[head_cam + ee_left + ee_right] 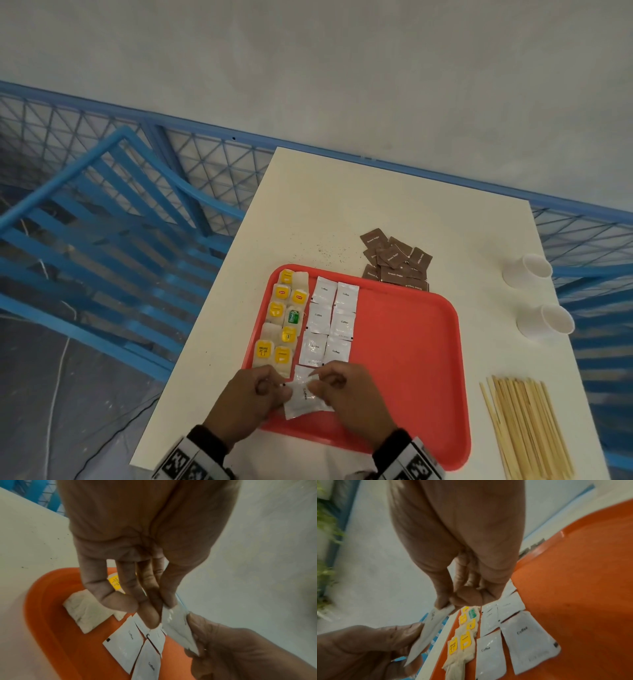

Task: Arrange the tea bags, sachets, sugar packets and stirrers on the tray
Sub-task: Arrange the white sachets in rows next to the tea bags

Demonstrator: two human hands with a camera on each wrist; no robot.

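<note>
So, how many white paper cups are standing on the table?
2. One white cup stands near the table's far right edge; the second cup stands just nearer the person, between it and the stirrers. None looks hidden.

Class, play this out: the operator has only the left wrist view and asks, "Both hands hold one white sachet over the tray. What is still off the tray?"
Observer: The brown sugar packets lie heaped on the table beyond the tray's far edge.
Operator: And the stirrers?
Observer: The wooden stirrers lie bundled on the table, right of the tray.
Operator: How do the laid sachets sit?
Observer: The coffee sachets form two columns beside the tea bags.
</note>
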